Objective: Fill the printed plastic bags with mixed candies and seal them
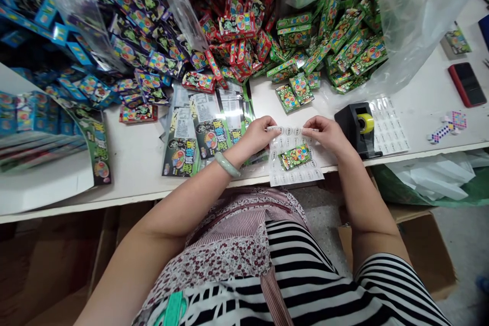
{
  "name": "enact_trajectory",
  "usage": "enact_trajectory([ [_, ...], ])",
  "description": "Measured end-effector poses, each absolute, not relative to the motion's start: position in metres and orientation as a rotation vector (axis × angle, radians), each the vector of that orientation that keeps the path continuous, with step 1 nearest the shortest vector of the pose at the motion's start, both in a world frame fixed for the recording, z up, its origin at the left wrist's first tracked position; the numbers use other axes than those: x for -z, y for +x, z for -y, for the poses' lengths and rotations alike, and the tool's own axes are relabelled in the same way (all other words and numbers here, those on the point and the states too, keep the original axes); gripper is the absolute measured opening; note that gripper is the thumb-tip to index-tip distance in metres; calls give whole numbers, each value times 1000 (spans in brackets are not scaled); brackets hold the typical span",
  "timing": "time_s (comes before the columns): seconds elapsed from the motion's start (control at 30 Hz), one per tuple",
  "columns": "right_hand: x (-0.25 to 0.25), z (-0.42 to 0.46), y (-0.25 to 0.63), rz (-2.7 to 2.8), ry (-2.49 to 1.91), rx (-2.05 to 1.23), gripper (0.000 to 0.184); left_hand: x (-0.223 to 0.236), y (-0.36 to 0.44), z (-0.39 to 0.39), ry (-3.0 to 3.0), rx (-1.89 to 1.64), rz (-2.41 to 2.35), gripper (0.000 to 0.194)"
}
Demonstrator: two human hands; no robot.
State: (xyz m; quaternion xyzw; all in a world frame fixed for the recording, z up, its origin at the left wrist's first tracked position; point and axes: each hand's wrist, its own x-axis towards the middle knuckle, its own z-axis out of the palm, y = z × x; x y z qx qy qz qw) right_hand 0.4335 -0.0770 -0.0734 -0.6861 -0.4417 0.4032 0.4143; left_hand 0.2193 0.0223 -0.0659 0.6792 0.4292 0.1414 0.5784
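Between my two hands lies a sheet of round clear stickers (280, 175), its near edge hanging a little over the table's front. A small green candy box (295, 157) rests on top of the sheet. My left hand (263, 132), below a jade bangle (227, 164), pinches the sheet's far left corner. At the far right corner, my right hand (324, 132) has thumb and fingers together on the sheet's edge. Just right of that hand stands a black tape dispenser (353, 127) with a yellow core.
Piles of blue (49, 15), purple (141, 5), red (237, 25) and green boxes (355, 46) line the back, partly in plastic bags. Flat printed packaging (206, 132) lies left. More stickers (391, 127), a red phone (466, 84) and an open display carton (91, 158) sit around.
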Motion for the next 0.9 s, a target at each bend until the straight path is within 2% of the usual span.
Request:
enact_trajectory([
  [0.23, 72, 66, 430, 1242, -1733, -1054, 29, 67, 219, -21, 1589, -273, -957, 20],
  [0.33, 68, 59, 427, 1295, -1759, -1143, 23, 67, 219, -22, 1555, -289, -963, 18],
  [0.5, 63, 55, 428, 1318, -1733, -1246, 30, 64, 217, -20, 1459, -272, -984, 11],
  [0.9, 65, 41, 422, 1424, -1726, -1255, 26, 56, 218, -16, 1550, -224, -1033, 19],
])
